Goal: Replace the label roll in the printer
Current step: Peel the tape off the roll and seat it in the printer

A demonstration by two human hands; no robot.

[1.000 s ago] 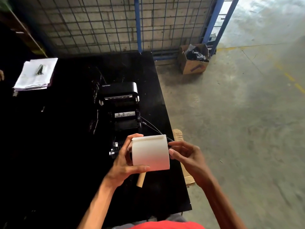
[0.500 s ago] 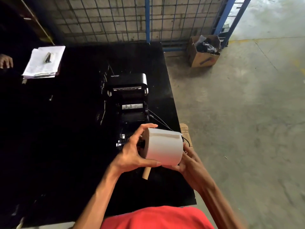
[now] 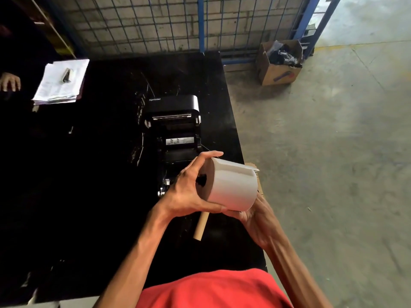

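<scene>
Label roll: one full white label roll (image 3: 231,185), held in the air over the near right part of the black worktop (image 3: 89,174), just near of the printer; core end faces left, a dark spindle stub shows in the core hole.
Left hand: left hand (image 3: 186,187) wraps the roll's left end, thumb under, fingers (image 3: 206,155) curled over the top edge; closed on the roll.
Right hand: right hand (image 3: 255,216) cups the roll from below and right; fingers mostly hidden behind it, but they bear its weight.
Printer: one black printer (image 3: 175,130), lid open, at the middle of the worktop; roll bay looks vacant, though it is dark.
Old core: one bare cardboard tube (image 3: 201,225) lies on the worktop under the hands; I judge it the spent core.
Progress: lid open and old roll out, judged from the layout. New roll not yet seated.
Left to do: drop the roll in, feed the label end through, close the lid.
Other counts: one paper stack (image 3: 61,82) far left; one cardboard box (image 3: 278,65) on the floor far right; one other person's hand (image 3: 10,82) at the left edge.
</scene>
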